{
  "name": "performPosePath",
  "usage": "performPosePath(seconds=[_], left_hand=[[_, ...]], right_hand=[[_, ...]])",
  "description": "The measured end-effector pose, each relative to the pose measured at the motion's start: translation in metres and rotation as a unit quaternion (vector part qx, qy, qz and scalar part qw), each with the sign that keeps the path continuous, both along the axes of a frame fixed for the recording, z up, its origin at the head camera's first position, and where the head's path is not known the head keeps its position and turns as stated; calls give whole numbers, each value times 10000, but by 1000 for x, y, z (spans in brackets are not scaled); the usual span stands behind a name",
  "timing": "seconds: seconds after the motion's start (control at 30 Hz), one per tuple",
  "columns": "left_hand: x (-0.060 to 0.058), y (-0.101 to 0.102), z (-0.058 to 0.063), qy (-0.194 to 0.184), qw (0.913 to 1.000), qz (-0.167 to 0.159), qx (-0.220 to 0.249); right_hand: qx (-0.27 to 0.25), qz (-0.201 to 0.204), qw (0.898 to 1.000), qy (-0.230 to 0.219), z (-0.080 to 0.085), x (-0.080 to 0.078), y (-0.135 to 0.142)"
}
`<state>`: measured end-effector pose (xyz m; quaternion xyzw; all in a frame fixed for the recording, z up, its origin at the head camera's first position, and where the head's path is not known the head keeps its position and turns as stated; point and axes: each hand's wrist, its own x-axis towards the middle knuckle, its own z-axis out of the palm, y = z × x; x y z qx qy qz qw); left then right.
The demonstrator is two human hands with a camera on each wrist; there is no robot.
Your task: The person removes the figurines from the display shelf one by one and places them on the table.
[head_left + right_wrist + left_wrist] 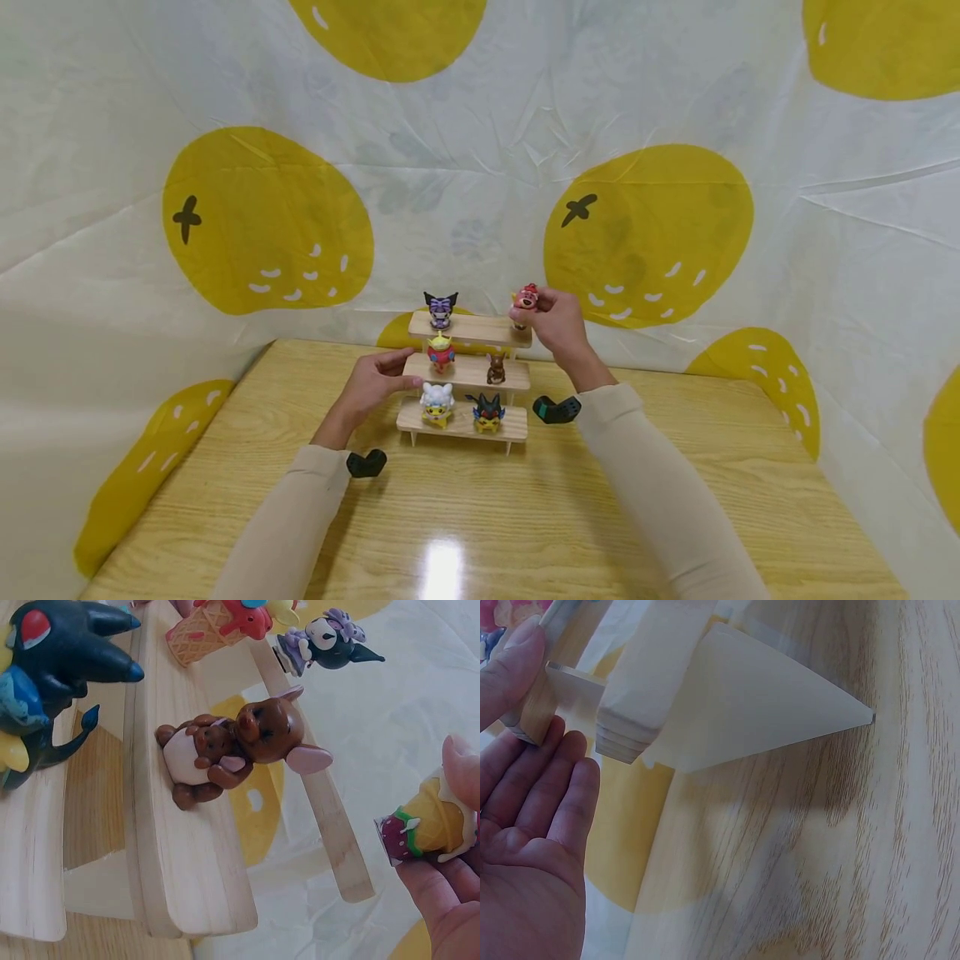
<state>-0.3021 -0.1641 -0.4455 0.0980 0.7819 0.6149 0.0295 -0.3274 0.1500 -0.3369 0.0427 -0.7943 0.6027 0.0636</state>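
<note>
1. Right hand [564, 325]: thumb and fingers hold the pink bear figurine [527, 298] by its waffle-cone section, with the strawberry-patterned base protruding beyond the fingers
2. Pink bear figurine position: in the right hand's grasp, at the end of the top shelf [480, 327] nearest that hand; in the right wrist view, the base shows apart from the shelf
3. Left hand [369, 382]: thumb and fingers grip the nearest end of the middle shelf [468, 372], the board set narrowly between them
4. Three-tier wooden display stand [513, 431]: positioned between the two hands
5. Top shelf load: Kuromi figurine [441, 312], at the end away from the right hand
6. Middle shelf load: three-eyed alien ice-cream-cone figurine [440, 355], just beside the left hand; brown kangaroo figurine with joey [496, 369], below the right hand
7. Bottom tier load: white-hooded yellow figurine [437, 404], near the left thumb; dragon-hooded yellow figurine [488, 413], farther from the left hand
8. Wood-grain table [600, 517]: located below both hands, supporting the stand
9. Fruit-print cloth backdrop [480, 125]: located behind both hands
</note>
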Motion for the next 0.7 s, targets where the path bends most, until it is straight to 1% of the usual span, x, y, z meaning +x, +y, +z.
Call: performPosePath(seconds=[0.17, 0.47, 0.7], left_hand=[[0, 1, 1, 2, 10000, 37, -40], [0, 1, 3, -54, 10000, -1, 16], [0, 0, 1, -28, 10000, -4, 11]], right_hand=[[-91, 56, 9999, 79, 0, -1, 4], [-18, 53, 9999, 162, -1, 2, 12], [5, 91, 9998, 193, -3, 2, 17]])
